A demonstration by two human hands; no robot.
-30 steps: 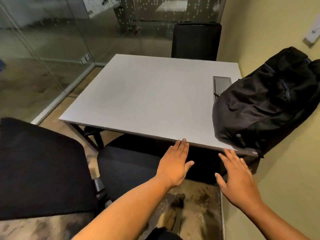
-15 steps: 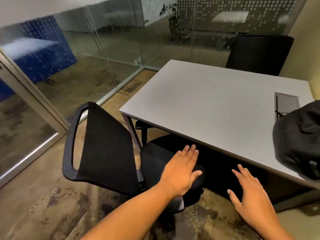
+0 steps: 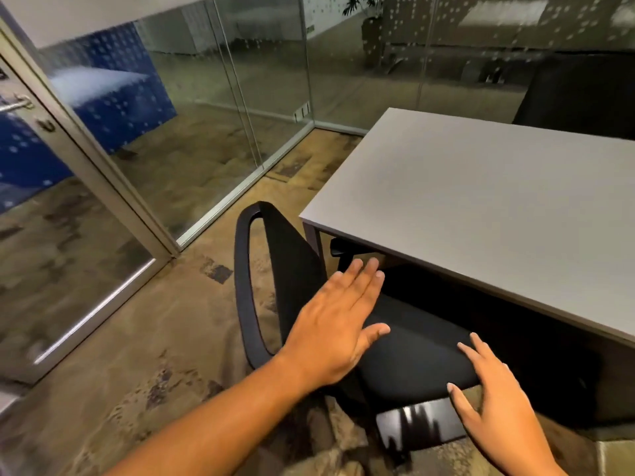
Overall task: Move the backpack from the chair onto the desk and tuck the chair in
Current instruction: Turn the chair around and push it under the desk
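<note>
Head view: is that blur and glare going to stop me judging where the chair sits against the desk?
Head view: the left side is smeared by motion blur around the glass door; the glass walls carry reflections; wide-angle bending curves the edges. The chair, desk, left hand and right hand read clearly.

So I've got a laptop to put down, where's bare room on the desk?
The whole visible desk top is bare, from its near-left corner by the chair back toward the far chair. The seat is crowded: left hand and right hand hover there.
</note>
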